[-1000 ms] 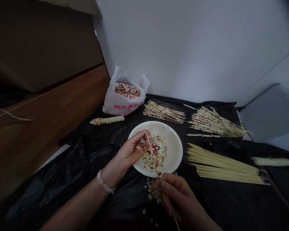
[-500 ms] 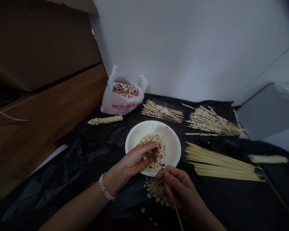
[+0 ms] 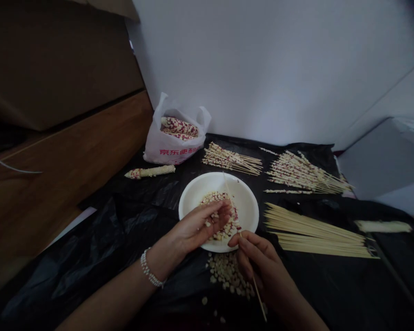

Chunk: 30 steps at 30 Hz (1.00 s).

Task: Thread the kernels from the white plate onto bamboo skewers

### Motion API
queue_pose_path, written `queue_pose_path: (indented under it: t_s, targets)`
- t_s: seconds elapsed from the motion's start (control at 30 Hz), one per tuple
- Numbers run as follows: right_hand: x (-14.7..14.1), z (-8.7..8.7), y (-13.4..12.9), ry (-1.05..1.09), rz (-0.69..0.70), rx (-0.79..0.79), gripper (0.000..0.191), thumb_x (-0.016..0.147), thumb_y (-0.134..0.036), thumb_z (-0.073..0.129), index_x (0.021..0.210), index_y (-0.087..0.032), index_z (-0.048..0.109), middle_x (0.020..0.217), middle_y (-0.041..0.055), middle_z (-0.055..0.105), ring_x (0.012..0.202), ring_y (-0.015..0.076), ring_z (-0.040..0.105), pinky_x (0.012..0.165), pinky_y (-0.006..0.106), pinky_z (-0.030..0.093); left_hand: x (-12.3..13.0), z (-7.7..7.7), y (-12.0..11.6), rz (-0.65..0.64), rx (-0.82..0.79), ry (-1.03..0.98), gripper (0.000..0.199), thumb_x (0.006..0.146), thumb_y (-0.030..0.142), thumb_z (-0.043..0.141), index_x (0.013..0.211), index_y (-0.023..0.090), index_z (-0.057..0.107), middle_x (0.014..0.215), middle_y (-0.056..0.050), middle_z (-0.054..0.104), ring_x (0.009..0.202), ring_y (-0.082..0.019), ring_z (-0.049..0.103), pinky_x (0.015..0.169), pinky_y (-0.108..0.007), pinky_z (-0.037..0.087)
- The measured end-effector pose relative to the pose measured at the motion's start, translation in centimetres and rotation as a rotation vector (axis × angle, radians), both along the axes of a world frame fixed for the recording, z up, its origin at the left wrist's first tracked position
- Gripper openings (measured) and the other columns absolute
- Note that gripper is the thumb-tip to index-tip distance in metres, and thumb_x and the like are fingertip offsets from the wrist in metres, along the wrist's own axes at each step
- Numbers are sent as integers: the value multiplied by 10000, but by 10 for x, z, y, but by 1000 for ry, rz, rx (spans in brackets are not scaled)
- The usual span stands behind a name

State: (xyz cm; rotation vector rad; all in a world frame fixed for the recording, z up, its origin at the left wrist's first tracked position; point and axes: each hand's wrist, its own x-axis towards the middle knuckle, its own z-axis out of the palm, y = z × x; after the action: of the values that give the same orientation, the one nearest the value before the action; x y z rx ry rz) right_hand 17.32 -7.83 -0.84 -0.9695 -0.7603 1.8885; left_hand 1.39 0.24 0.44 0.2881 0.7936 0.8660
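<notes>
My right hand [image 3: 257, 259] pinches a thin bamboo skewer [image 3: 257, 288] that slants up over a white bowl [image 3: 186, 202]. A few red and pale kernels are threaded on the skewer, just above my right fingers. My left hand [image 3: 202, 225], with a beaded bracelet at its wrist, is cupped palm up over the bowl, fingertips close beside the skewer. Some loose corn kernels [image 3: 207, 224] rest in this palm. More kernels [image 3: 212, 196] lie in the bowl, partly hidden by my left hand. A pile of pale kernels [image 3: 229, 273] lies on the black plastic sheet below it.
Behind the bowl stands a white plastic bag [image 3: 155, 147] with speckled corn cobs [image 3: 179, 125]. A mostly stripped cob [image 3: 157, 171] lies before it. Filled skewers [image 3: 227, 158] lie behind the bowl, with another filled bundle [image 3: 291, 172] farther right. Bare skewers [image 3: 317, 230] lie at right.
The skewer's upper end now shows above my left fingers, which have loosened from a pinch near it. My right hand has shifted slightly right with the skewer.
</notes>
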Motion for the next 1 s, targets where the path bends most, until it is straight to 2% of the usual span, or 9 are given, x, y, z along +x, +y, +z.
queue_pose_path:
  t_s: [0.1, 0.17, 0.3, 0.47, 0.6, 0.73, 1.0]
  targets:
    - [2, 0, 1, -2, -12, 0, 245, 880, -418, 579, 896, -180, 637, 412, -100, 418, 368, 22, 232, 390, 156, 163, -6, 0, 8, 42, 29, 41, 282, 763, -58, 556, 950, 107, 688, 1013, -93, 714, 956, -145, 661, 911, -246, 500]
    - [2, 0, 1, -5, 3, 7, 248, 883, -417, 576, 886, -177, 639, 411, -97, 422, 372, 22, 241, 394, 155, 166, -10, 0, 11, 46, 62, 52, 321, 754, -90, 528, 977, 87, 676, 1050, -117, 709, 1000, -155, 656, 922, -238, 497]
    - [2, -3, 1, 7, 65, 33, 244, 906, -407, 541, 916, -183, 639, 413, -98, 441, 332, 20, 229, 365, 167, 134, -12, -1, 13, 64, 89, 41, 215, 808, 1, 561, 993, 59, 654, 1018, -153, 713, 942, -158, 682, 874, -224, 526]
    - [2, -2, -2, -3, 91, 32, 243, 904, -401, 547, 904, -176, 641, 415, -96, 452, 331, 18, 261, 365, 163, 149, -13, 0, 11, 60, 39, 40, 205, 816, 59, 592, 1018, 76, 625, 954, -133, 721, 805, -152, 701, 771, -241, 568]
    - [4, -1, -3, 33, 143, 26, 253, 908, -410, 537, 891, -179, 640, 412, -91, 479, 303, 16, 261, 345, 161, 138, -13, 1, 9, 70, 28, 55, 127, 816, 96, 616, 941, 99, 644, 893, -114, 723, 756, -137, 692, 738, -230, 565]
    - [5, 2, -2, 76, 196, 11, 240, 907, -395, 546, 880, -178, 645, 434, -72, 543, 290, 12, 297, 337, 153, 147, -12, 2, 7, 36, 53, 74, 59, 814, 146, 646, 850, 106, 671, 821, -91, 713, 668, -105, 661, 639, -190, 545]
    - [6, -7, -7, 182, 228, 57, 217, 861, -375, 611, 858, -176, 695, 509, -40, 598, 334, 11, 349, 353, 151, 188, -12, 4, 10, 7, 106, -5, 100, 804, 131, 660, 883, 101, 713, 689, -7, 613, 546, -17, 526, 516, -88, 443]
